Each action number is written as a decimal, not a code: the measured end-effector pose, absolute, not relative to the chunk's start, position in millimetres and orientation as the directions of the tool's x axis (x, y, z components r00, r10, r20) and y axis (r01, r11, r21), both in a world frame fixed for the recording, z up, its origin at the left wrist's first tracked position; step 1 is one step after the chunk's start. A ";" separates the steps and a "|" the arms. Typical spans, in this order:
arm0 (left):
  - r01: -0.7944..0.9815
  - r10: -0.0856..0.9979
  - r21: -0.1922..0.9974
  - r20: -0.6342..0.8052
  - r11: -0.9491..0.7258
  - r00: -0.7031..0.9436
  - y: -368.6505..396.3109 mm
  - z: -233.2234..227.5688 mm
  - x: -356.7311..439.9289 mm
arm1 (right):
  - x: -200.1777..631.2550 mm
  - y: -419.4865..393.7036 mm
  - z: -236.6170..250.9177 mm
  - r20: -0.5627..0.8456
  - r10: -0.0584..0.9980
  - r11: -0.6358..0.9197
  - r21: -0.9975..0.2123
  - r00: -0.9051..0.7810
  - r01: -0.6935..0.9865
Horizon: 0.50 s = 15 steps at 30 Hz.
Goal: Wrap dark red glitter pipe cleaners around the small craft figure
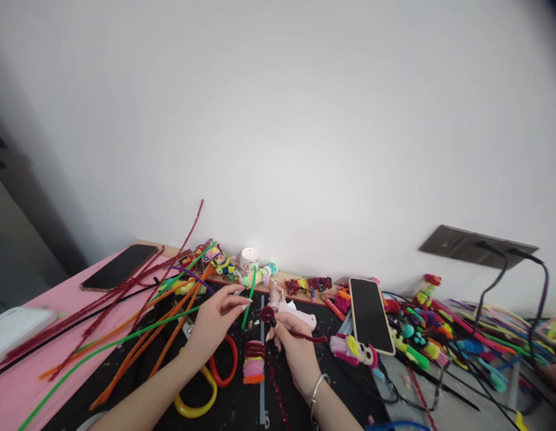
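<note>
A short green pipe cleaner (248,305) is pinched upright between the closed fingers of the left hand (217,320), while a fuzzy dark-red pipe cleaner (278,323), coiled at its tip, is gripped by the right hand (296,350) above the black desk (138,371). A stack of bright fuzzy rings (254,362) is seen just below both hands.
</note>
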<state>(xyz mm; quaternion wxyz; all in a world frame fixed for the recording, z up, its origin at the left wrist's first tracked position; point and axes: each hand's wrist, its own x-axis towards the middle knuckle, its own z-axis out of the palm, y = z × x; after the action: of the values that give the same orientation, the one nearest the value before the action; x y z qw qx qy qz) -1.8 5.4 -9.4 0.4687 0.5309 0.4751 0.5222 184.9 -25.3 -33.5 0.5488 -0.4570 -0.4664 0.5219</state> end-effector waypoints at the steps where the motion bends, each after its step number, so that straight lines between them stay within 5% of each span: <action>1: 0.013 0.995 0.995 0.096 -0.097 0.005 5.4 -9.4 -1.8 | 185.0 -25.4 -33.7 0.035 0.999 0.038 -0.988 0.018 -0.147; 15: -0.152 1.000 0.988 0.014 -0.014 -0.006 6.2 -5.7 1.3 | 185.4 -23.6 -35.1 0.022 0.999 0.026 -0.988 0.028 -0.153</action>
<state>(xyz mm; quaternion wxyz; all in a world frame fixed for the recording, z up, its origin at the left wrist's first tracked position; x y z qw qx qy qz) 1.3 6.2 -5.7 0.5321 0.4627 0.4580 0.5413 185.4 -23.6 -35.1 0.5494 -0.4606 -0.4594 0.5244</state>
